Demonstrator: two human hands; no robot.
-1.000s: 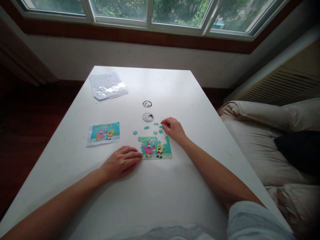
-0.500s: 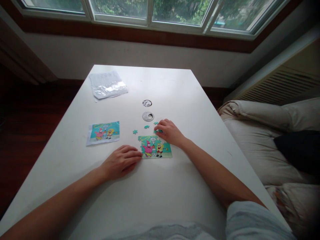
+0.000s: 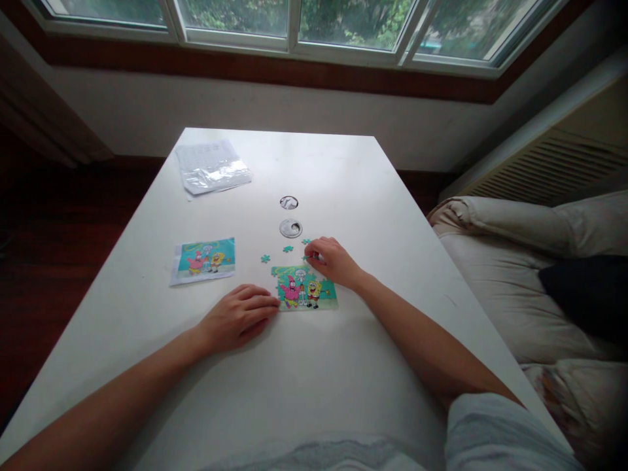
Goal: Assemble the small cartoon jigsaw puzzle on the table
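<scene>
A jigsaw puzzle [image 3: 305, 288] of cartoon figures lies partly assembled on the white table, with gaps along its upper edge. My left hand [image 3: 240, 315] rests flat beside it, fingers stretched out and their tips touching its left edge. Just above the puzzle's upper right, my right hand [image 3: 333, 261] is closed, thumb and fingers pinched on a small green puzzle piece [image 3: 305, 258] that is mostly hidden. Loose green pieces lie beyond the puzzle: one piece on the left [image 3: 265, 259], a middle piece [image 3: 288, 248] and another by my right fingertips [image 3: 306, 242].
Left of the puzzle lies a picture card [image 3: 206, 259] showing the same figures. A clear plastic sleeve with papers [image 3: 213, 169] sits at the far left of the table [image 3: 333, 176]. Two round fittings, a cable hole [image 3: 289, 203] and a grey cap [image 3: 291, 227], are mid-table. A sofa [image 3: 490, 288] stands at right.
My right hand has shifted very slightly, its fingertips drawing a little to the right and closer together. My left hand and the puzzle have stayed in place.
</scene>
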